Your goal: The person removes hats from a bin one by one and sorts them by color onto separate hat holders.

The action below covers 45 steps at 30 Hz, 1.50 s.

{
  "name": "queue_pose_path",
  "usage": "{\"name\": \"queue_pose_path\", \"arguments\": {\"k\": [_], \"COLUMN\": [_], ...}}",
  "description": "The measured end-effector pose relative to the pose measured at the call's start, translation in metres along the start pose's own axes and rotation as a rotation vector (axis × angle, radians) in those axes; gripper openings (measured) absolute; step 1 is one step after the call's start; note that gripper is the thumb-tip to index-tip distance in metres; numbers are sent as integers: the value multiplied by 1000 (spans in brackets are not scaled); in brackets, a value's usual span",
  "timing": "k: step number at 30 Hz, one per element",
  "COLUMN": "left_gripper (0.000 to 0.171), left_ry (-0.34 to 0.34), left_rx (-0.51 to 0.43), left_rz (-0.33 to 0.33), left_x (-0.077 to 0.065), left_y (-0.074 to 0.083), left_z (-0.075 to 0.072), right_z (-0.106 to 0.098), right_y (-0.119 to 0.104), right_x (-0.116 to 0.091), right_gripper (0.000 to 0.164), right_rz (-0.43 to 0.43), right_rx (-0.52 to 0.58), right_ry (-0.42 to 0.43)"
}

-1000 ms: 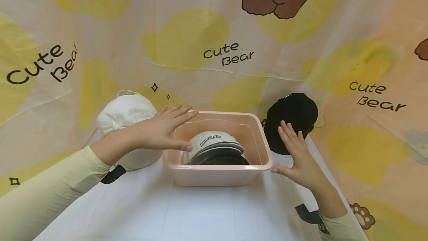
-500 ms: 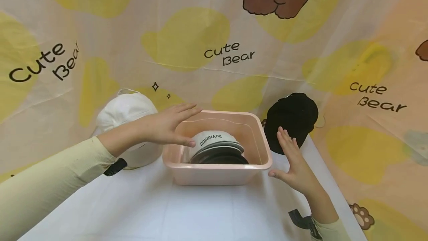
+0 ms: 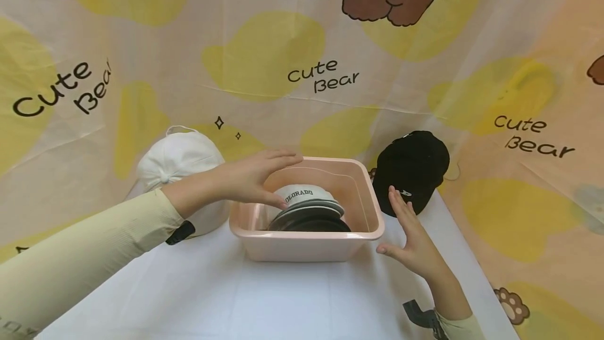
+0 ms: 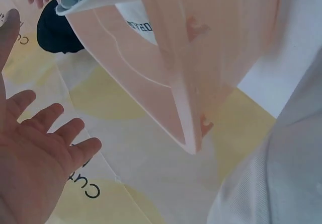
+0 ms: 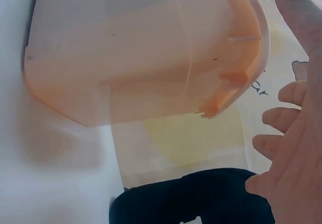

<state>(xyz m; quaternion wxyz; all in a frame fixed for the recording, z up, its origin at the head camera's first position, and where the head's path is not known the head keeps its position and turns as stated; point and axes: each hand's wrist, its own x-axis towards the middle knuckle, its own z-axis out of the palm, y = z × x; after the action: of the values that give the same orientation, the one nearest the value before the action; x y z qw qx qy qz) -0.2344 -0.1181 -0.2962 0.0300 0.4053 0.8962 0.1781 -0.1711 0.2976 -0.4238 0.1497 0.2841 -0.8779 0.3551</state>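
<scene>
My left hand (image 3: 250,177) hovers over the left rim of a pink plastic bin (image 3: 306,248), fingers extended and thumb apart. Inside the bin a white cap lettered COLORADO (image 3: 306,192) is stacked with dark-brimmed caps (image 3: 311,223); my thumb hides part of the lettering. Behind my left forearm stands a white cap (image 3: 181,153). My right hand (image 3: 415,243) is held up right of the bin, fingers straight, in front of a black cap (image 3: 415,164). In the right wrist view that hand (image 5: 297,128) holds nothing, with the bin wall (image 5: 141,58) beside it.
A white-covered table (image 3: 283,298) carries the bin and both outer caps. Behind it hangs a patterned cloth (image 3: 264,56) with Cute Bear lettering, which continues along the right side. Dark straps (image 3: 417,314) sit at the wrists.
My left hand has moved right, farther over the bin. My right hand has shifted slightly left and down, uncovering a white mark on the black cap. The caps and bin have stayed put.
</scene>
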Motion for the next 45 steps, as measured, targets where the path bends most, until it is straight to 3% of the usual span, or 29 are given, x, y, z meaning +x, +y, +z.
{"name": "queue_pose_path", "arguments": {"k": [9, 16, 25, 33, 45], "left_gripper": [94, 88, 68, 41, 25], "left_ry": [-26, 2, -21, -103, -125], "left_rx": [-86, -146, -248, -327, -436], "left_rz": [-43, -78, -100, -122, -197], "left_x": [14, 22, 31, 33, 38], "left_y": [3, 5, 3, 4, 3], "left_z": [5, 14, 27, 31, 36], "right_z": [2, 4, 8, 8, 12], "right_y": [8, 11, 10, 8, 12], "right_x": [3, 5, 6, 5, 5], "right_gripper": [122, 118, 114, 103, 92], "right_rz": [-11, 8, 34, 62, 53], "right_rx": [22, 70, 74, 70, 135], "right_ry": [2, 8, 3, -4, 16]}}
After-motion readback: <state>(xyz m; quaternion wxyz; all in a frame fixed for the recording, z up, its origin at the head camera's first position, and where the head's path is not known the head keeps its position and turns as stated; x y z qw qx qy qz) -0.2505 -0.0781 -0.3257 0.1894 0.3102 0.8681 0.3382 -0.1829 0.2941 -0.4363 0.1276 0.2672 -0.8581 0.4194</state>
